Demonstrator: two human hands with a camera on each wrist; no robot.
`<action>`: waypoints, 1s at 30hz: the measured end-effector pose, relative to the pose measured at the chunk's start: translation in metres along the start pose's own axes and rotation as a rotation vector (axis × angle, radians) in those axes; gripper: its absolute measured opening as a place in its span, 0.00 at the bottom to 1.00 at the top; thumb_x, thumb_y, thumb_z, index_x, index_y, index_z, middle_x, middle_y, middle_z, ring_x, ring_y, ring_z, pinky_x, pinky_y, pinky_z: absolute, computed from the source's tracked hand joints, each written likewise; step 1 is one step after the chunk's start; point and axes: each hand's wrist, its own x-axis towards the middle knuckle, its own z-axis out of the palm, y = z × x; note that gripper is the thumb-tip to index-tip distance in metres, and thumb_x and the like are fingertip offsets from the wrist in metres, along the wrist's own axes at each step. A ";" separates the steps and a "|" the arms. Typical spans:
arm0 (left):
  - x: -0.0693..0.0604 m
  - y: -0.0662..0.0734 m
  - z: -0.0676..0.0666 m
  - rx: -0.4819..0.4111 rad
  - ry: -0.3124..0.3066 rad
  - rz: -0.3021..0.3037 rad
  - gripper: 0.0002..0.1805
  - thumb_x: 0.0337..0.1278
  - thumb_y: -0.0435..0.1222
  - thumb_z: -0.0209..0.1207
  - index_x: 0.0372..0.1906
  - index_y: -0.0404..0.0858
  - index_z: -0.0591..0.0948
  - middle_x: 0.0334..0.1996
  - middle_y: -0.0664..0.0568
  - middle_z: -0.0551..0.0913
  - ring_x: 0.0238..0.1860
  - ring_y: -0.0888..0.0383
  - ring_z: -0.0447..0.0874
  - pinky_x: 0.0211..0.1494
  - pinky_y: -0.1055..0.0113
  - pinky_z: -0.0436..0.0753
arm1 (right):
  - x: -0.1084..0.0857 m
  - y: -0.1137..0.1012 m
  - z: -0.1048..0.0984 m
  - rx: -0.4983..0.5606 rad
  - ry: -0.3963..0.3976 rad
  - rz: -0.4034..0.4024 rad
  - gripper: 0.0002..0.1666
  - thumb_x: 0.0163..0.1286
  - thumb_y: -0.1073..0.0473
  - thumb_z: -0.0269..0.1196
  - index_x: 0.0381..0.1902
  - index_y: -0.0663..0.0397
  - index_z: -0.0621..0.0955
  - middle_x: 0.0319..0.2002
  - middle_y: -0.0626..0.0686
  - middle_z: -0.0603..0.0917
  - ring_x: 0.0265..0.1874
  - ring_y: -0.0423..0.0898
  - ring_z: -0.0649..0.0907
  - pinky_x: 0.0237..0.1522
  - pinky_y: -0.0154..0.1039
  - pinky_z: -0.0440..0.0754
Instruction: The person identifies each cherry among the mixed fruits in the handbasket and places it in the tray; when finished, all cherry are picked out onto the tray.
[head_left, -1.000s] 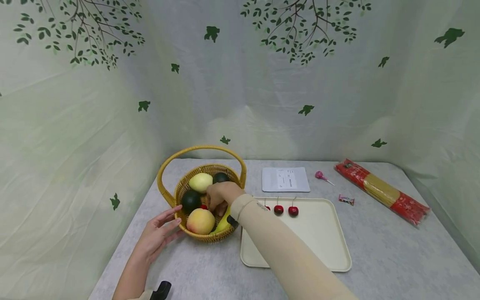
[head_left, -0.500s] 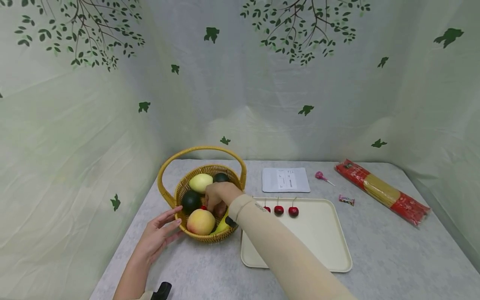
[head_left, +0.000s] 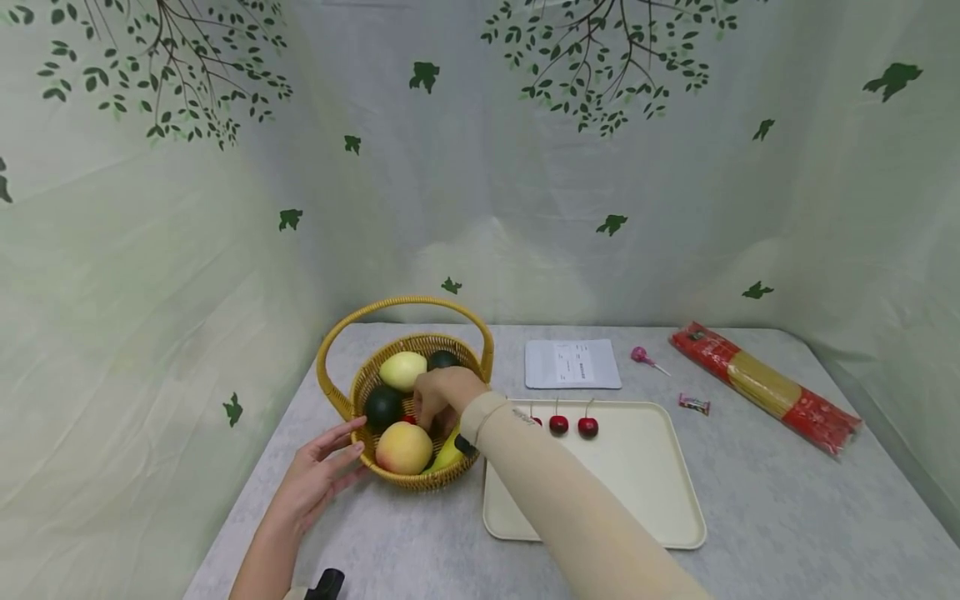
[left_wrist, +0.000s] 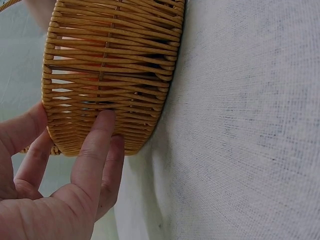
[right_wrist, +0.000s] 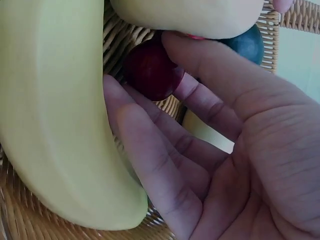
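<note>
A yellow wicker basket (head_left: 415, 483) with a tall handle holds a peach (head_left: 404, 448), a banana (head_left: 448, 455), a lemon (head_left: 402, 371) and dark green round fruit (head_left: 384, 407). My right hand (head_left: 444, 393) reaches down inside. Between its thumb and index finger, in the right wrist view, it pinches a dark red cherry (right_wrist: 151, 71), close beside the banana (right_wrist: 55, 115). The left hand (head_left: 315, 483) touches the basket's left side with spread, nearly straight fingers. In the left wrist view its fingertips rest against the wicker wall (left_wrist: 112, 65).
Right of the basket lies a cream tray (head_left: 630, 492), partly under the right sleeve, with cherries (head_left: 588, 427) in a row along its far side. Behind it are a white packet (head_left: 572, 364), a lollipop (head_left: 640, 355), a wrapped candy (head_left: 694, 404) and a spaghetti pack (head_left: 765, 387).
The whole head view has shifted slightly, with everything sitting a little lower in it. Both hands stay in nearly the same place at the basket.
</note>
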 end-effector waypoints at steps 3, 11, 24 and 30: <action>0.001 0.001 0.001 0.003 0.000 0.002 0.30 0.78 0.39 0.64 0.80 0.47 0.74 0.77 0.45 0.62 0.61 0.65 0.78 0.66 0.56 0.87 | 0.000 0.003 -0.004 -0.002 -0.042 -0.025 0.04 0.70 0.59 0.73 0.34 0.49 0.89 0.43 0.58 0.93 0.39 0.53 0.92 0.34 0.37 0.90; -0.001 0.003 0.001 -0.002 -0.002 0.008 0.30 0.78 0.38 0.64 0.79 0.47 0.75 0.76 0.45 0.62 0.60 0.66 0.77 0.64 0.58 0.87 | -0.001 0.009 -0.013 0.037 -0.074 -0.043 0.07 0.72 0.57 0.73 0.35 0.49 0.86 0.42 0.60 0.93 0.33 0.51 0.92 0.40 0.40 0.93; 0.006 0.000 0.011 -0.010 -0.026 -0.002 0.29 0.78 0.38 0.63 0.79 0.48 0.74 0.79 0.45 0.60 0.64 0.63 0.76 0.65 0.58 0.87 | -0.032 0.031 -0.031 0.032 0.038 -0.183 0.13 0.75 0.61 0.70 0.54 0.60 0.88 0.39 0.48 0.87 0.41 0.52 0.91 0.51 0.48 0.92; 0.004 0.002 0.003 0.012 -0.026 -0.006 0.29 0.78 0.39 0.63 0.79 0.50 0.75 0.79 0.46 0.59 0.62 0.68 0.76 0.64 0.60 0.88 | -0.044 0.036 -0.039 -0.001 0.074 -0.286 0.09 0.71 0.62 0.74 0.46 0.52 0.85 0.34 0.48 0.85 0.30 0.40 0.79 0.38 0.38 0.83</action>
